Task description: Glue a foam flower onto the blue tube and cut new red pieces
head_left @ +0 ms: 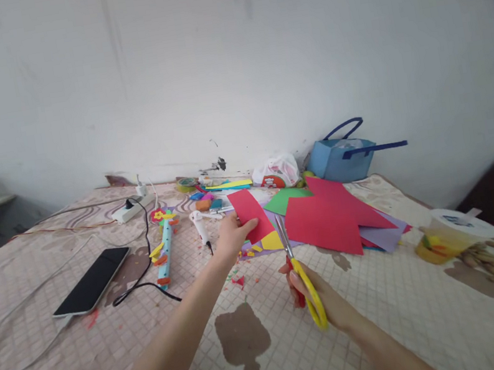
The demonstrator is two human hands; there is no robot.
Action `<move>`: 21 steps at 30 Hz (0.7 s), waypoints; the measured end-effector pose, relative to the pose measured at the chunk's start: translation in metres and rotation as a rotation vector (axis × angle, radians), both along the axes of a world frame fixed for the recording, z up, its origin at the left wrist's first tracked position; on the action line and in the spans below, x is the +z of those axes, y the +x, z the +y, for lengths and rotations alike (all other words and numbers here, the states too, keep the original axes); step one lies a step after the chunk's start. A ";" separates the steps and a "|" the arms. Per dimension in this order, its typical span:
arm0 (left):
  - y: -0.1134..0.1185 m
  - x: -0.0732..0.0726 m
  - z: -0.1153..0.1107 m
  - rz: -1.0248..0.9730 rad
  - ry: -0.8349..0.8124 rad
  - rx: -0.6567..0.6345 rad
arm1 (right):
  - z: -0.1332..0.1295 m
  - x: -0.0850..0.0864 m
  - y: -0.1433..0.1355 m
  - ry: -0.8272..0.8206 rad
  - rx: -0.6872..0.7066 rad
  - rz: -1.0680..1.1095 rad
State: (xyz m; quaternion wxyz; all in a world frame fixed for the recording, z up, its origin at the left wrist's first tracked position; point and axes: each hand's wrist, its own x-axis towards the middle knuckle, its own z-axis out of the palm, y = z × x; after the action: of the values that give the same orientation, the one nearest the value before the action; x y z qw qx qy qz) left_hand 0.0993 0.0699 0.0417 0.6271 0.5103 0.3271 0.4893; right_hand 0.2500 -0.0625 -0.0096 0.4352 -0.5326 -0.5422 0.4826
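My left hand (234, 234) grips a narrow red paper piece (250, 211) by its lower part, thumb on top. In my right hand (310, 291) are scissors (311, 291) with yellow and red handles, their metal blades pointing away from me and slightly apart. The blades are to the right of the red piece and do not appear to touch it. Large red sheets (323, 219) lie just beyond and to the right, over lilac paper (384, 236). Green paper (285, 199) and a yellow piece (271, 241) show between the hands.
A white glue gun (200, 227) and a decorated blue strip (166, 252) lie left of my left hand. Farther left are a phone (93, 282), cables and a power strip (133, 209). A blue bag (341, 160) stands back right; a yellowish tub (439, 244) sits right.
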 end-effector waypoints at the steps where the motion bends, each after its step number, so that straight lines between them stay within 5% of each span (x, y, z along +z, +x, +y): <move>1: 0.000 -0.001 0.000 -0.010 -0.019 -0.024 | 0.001 0.000 0.000 -0.001 -0.002 -0.004; 5: 0.000 -0.004 0.003 -0.061 -0.038 -0.116 | 0.003 -0.004 0.000 0.015 0.003 0.008; 14: 0.006 -0.016 0.014 -0.183 -0.186 -0.002 | -0.002 0.011 -0.005 -0.037 0.007 -0.003; 21: 0.010 -0.011 0.008 -0.228 -0.264 0.019 | 0.003 -0.006 -0.001 -0.060 -0.019 -0.036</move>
State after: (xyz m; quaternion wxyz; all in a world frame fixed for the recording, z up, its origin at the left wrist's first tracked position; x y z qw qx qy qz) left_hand 0.1095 0.0774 0.0311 0.7171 0.3616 0.3200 0.5026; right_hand 0.2486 -0.0590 -0.0156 0.4137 -0.5594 -0.5300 0.4848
